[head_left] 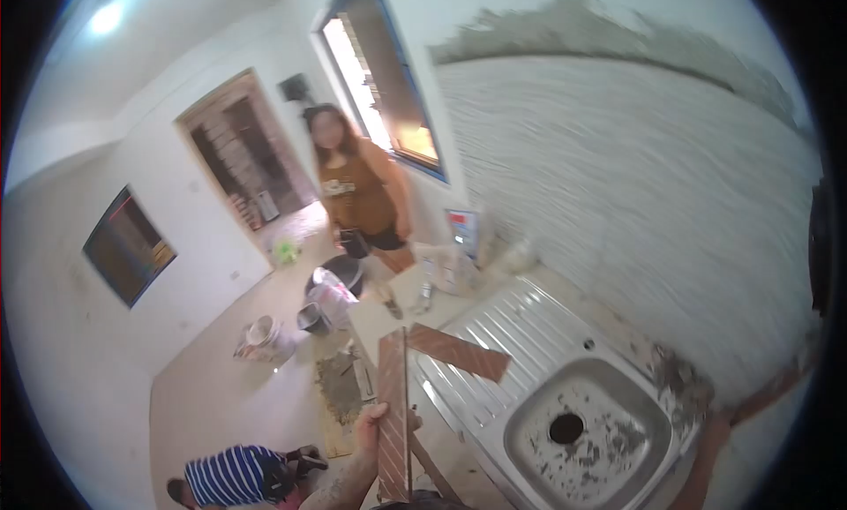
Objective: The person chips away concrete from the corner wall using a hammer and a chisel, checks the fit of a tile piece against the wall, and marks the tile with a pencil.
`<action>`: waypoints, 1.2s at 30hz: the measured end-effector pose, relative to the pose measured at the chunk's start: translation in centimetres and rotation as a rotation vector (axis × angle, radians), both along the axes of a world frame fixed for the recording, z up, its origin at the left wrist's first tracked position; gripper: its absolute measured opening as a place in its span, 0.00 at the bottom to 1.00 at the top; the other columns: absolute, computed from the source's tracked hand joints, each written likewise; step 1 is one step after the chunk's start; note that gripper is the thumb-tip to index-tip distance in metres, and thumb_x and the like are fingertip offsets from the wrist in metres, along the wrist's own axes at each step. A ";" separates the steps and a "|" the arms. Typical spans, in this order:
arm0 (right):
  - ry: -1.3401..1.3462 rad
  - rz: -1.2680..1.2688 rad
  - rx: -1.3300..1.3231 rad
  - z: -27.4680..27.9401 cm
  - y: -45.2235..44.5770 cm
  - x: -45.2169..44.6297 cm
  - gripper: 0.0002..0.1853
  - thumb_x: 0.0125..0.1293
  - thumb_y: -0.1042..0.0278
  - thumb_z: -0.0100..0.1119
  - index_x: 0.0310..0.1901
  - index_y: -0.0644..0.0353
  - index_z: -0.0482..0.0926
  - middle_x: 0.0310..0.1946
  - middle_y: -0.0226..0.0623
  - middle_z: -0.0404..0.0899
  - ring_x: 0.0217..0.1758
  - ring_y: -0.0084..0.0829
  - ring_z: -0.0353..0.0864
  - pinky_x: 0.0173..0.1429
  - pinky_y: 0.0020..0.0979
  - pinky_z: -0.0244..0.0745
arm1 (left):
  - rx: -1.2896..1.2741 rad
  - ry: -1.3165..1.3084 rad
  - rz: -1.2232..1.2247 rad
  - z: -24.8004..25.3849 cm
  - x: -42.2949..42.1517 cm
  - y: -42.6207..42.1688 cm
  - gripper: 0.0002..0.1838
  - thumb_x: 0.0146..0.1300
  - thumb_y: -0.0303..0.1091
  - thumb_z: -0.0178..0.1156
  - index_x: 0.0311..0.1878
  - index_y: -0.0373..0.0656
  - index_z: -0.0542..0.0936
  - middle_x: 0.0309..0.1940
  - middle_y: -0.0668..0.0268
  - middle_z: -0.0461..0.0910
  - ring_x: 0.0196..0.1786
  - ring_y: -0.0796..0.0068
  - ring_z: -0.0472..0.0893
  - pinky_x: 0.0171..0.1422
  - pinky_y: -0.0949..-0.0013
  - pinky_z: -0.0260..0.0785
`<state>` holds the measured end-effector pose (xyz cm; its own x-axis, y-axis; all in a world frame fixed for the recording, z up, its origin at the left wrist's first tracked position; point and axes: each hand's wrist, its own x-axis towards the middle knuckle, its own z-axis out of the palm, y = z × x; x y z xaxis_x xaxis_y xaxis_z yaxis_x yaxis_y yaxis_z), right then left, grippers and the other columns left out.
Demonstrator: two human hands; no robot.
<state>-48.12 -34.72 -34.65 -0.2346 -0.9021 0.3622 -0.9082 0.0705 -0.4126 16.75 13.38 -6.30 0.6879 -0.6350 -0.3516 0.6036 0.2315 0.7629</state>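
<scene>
My left hand (371, 425) is closed around a long reddish-brown strip (393, 413) with pale diagonal lines, held upright in front of me. Behind its top end, a second strip (459, 351) of the same look lies over the drainboard of the steel sink (520, 326). At the far right, my right hand (722, 419) reaches to the wall by the sink's edge, at the near end of another brown strip (776, 391). Its fingers are blurred, so its grip is unclear. Grey crumbs of mortar are scattered in the sink bowl (535, 475) around the drain hole.
A person (357, 188) stands beyond the counter by the window. Another person in a striped shirt (234, 476) bends low at lower left. Buckets (265, 333), a dark tub (346, 272) and a mortar-covered board (340, 391) are on the floor. Bags (445, 267) sit on the counter's far end.
</scene>
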 end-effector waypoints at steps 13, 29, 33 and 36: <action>0.587 0.175 0.241 10.3 5.1 3.3 0.24 0.75 0.51 0.51 0.56 0.67 0.77 0.54 0.57 0.79 0.48 0.52 0.86 0.43 0.50 0.87 | -0.097 -0.021 0.087 -1.9 1.9 6.0 0.31 0.60 0.44 0.60 0.57 0.24 0.76 0.38 0.47 0.85 0.39 0.52 0.86 0.52 0.52 0.80; 0.600 0.195 0.227 8.7 5.3 1.6 0.22 0.78 0.54 0.49 0.59 0.63 0.75 0.51 0.52 0.82 0.45 0.54 0.87 0.44 0.51 0.87 | -0.122 -0.022 0.154 -2.6 2.0 7.9 0.27 0.63 0.44 0.58 0.53 0.25 0.79 0.34 0.48 0.85 0.35 0.51 0.86 0.52 0.50 0.80; 0.589 0.255 0.297 10.0 6.1 1.7 0.24 0.78 0.54 0.50 0.61 0.69 0.73 0.47 0.57 0.83 0.43 0.56 0.87 0.44 0.51 0.86 | -0.186 -0.008 0.168 -2.7 1.7 6.7 0.27 0.63 0.43 0.59 0.55 0.25 0.78 0.37 0.47 0.86 0.38 0.51 0.88 0.52 0.49 0.82; 0.595 0.338 -0.001 8.9 6.7 0.9 0.25 0.78 0.54 0.51 0.61 0.71 0.73 0.50 0.60 0.83 0.44 0.57 0.87 0.45 0.52 0.86 | -0.209 0.025 0.134 -3.1 1.8 6.7 0.28 0.63 0.42 0.59 0.56 0.25 0.78 0.40 0.46 0.86 0.40 0.51 0.88 0.51 0.51 0.84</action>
<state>-47.20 -28.02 -25.71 0.2992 -0.8903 0.3431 -0.9524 -0.2571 0.1636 18.55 20.10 -9.45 0.7635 -0.5993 -0.2406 0.5752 0.4617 0.6753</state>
